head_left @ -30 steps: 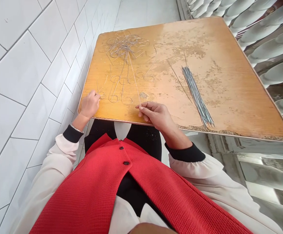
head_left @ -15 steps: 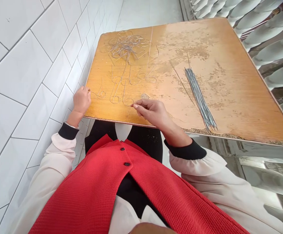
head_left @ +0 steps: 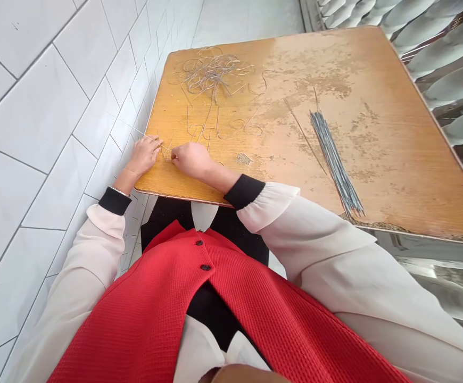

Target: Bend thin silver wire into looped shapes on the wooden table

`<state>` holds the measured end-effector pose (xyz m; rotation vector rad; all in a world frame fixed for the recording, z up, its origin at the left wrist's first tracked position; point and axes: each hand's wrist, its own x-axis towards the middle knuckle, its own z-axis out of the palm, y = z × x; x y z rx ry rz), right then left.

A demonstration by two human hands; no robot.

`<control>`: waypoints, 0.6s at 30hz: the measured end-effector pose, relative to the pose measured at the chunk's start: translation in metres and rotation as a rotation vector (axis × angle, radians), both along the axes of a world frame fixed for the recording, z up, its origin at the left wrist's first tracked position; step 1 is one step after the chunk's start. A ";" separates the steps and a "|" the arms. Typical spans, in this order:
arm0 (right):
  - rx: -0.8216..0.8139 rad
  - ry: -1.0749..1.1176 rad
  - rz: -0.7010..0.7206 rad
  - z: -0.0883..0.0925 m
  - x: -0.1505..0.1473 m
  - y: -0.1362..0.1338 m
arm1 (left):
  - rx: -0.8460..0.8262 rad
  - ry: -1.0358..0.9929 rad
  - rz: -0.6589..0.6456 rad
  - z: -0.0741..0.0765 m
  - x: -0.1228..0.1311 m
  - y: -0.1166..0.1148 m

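My left hand (head_left: pixel 142 154) is at the table's near left corner, fingers bent around a thin wire (head_left: pixel 130 125). One straight end of it sticks out past the table edge towards the wall. Close beside it, my right hand (head_left: pixel 191 158) is closed in a pinch where the wire runs between both hands; its fingertips are partly hidden. Several looped wires (head_left: pixel 254 128) lie just beyond my right hand, some covered by it. Further back is a tangled heap of curled wires (head_left: pixel 211 74).
The worn wooden table (head_left: pixel 279 175) has peeling patches. On its right lies a bundle of straight grey wires (head_left: pixel 337 162), with a single straight wire (head_left: pixel 305 135) beside it. A white tiled wall (head_left: pixel 72 159) runs close on the left; a white baluster railing (head_left: pixel 451 85) stands on the right.
My right hand has moved left across the looped wires to come beside my left hand. My left hand has shifted slightly right, and a straight wire end now shows above it.
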<state>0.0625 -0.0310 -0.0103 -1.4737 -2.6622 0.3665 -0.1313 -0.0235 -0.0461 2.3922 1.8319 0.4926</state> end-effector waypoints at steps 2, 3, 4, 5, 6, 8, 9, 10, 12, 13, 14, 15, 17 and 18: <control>-0.003 0.059 -0.005 -0.002 0.002 0.000 | -0.007 0.012 -0.017 0.000 -0.001 0.000; -0.013 0.102 -0.008 -0.002 0.004 0.000 | -0.007 0.017 -0.026 0.001 -0.001 0.000; -0.026 0.148 -0.011 -0.003 0.006 0.001 | -0.006 0.019 -0.033 0.001 -0.001 -0.001; -0.036 0.194 -0.017 -0.003 0.008 0.001 | -0.004 0.019 -0.038 0.002 -0.001 -0.001; -0.042 0.234 -0.022 -0.003 0.010 0.002 | -0.004 0.018 -0.041 0.003 -0.001 -0.002; -0.047 0.286 -0.030 -0.005 0.013 0.002 | -0.008 0.014 -0.046 0.004 0.000 -0.003; -0.049 0.311 -0.028 -0.006 0.013 0.003 | -0.011 0.014 -0.049 0.005 0.000 -0.004; -0.054 0.340 -0.025 -0.007 0.013 0.003 | -0.015 0.015 -0.054 0.006 0.001 -0.004; -0.073 0.414 -0.026 -0.009 0.013 0.005 | -0.026 0.020 -0.062 0.008 0.001 -0.003; -0.083 0.451 -0.037 -0.009 0.013 0.006 | -0.031 0.022 -0.065 0.008 0.001 -0.003; -0.091 0.479 -0.054 -0.009 0.014 0.008 | -0.036 0.023 -0.068 0.009 0.001 -0.002; -0.098 0.492 -0.076 -0.008 0.016 0.010 | -0.038 0.022 -0.069 0.010 0.001 -0.002; -0.104 0.479 -0.113 -0.005 0.018 0.013 | -0.041 0.017 -0.068 0.010 0.000 -0.001; -0.105 0.456 -0.118 -0.003 0.020 0.014 | -0.040 0.015 -0.067 0.010 0.000 -0.001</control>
